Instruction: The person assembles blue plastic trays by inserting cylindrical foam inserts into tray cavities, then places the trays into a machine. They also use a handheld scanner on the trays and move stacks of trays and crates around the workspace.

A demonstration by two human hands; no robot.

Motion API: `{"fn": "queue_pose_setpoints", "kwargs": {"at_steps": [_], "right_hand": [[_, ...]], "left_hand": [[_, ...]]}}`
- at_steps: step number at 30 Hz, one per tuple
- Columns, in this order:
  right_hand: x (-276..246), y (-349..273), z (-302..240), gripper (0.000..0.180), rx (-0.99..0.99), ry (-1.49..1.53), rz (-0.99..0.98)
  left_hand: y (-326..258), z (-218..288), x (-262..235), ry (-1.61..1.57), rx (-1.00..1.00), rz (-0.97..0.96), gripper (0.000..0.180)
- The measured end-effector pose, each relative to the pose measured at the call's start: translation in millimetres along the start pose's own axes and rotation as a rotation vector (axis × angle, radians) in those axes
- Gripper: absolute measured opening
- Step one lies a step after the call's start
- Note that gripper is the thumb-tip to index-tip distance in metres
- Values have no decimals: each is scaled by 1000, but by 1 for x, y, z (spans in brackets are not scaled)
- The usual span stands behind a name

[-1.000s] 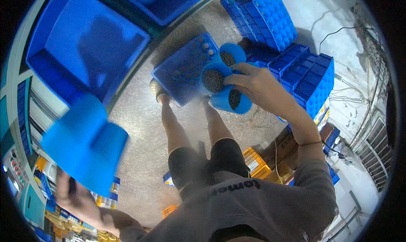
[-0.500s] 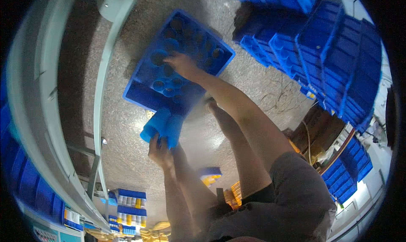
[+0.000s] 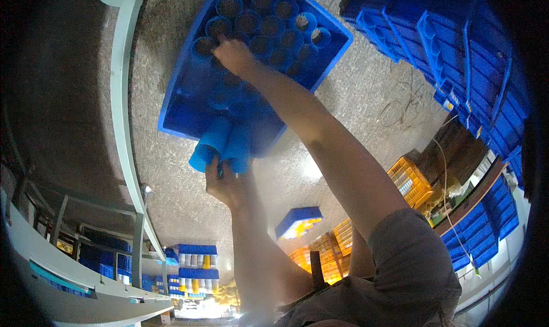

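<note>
My left hand (image 3: 223,184) grips two blue cylindrical tubes (image 3: 213,139) side by side by their near ends, over the near edge of a blue plastic crate (image 3: 342,51). The tubes point away from me into the crate. Several upright blue tubes (image 3: 260,46) with round mouths and dark insides fill the crate's far part. My right hand (image 3: 234,55) reaches in among them, its fingers closed at the rim of a tube (image 3: 204,47) on the left side. Part of that grip is hidden behind the hand.
The crate sits on a grey speckled floor (image 3: 183,172). A pale metal frame (image 3: 123,98) runs along the left. Stacked blue crates (image 3: 452,47) stand at the right, near loose cables (image 3: 403,107). Orange crates (image 3: 410,183) and a small blue box (image 3: 298,219) lie closer to me.
The crate appears larger and higher in view as my head has shifted. My right hand has moved within the crate to tubes at the left. My left hand keeps its two tubes.
</note>
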State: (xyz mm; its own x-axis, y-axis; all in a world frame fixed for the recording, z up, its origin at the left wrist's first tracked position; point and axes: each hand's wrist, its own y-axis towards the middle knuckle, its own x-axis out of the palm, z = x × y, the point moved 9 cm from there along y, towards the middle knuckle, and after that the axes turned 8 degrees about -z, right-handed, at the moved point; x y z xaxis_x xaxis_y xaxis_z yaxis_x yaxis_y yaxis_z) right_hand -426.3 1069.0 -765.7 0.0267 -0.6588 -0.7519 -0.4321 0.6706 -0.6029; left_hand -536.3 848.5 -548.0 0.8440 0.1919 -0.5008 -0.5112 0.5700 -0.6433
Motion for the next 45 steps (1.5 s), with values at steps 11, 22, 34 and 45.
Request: {"fn": "queue_pose_setpoints", "kwargs": {"at_steps": [11, 22, 34, 45], "right_hand": [[16, -159, -71, 47, -446, -174, 158], [77, -143, -90, 60, -146, -313, 51], [64, -151, -104, 32, -523, -630, 42], [98, -131, -106, 14, -627, -761, 116]], "left_hand": [[-2, -1, -40, 204, 121, 5, 24], [21, -20, -55, 318, 207, 27, 26], [26, -16, -49, 307, 188, -14, 25], [41, 1, -32, 337, 311, -22, 25]]}}
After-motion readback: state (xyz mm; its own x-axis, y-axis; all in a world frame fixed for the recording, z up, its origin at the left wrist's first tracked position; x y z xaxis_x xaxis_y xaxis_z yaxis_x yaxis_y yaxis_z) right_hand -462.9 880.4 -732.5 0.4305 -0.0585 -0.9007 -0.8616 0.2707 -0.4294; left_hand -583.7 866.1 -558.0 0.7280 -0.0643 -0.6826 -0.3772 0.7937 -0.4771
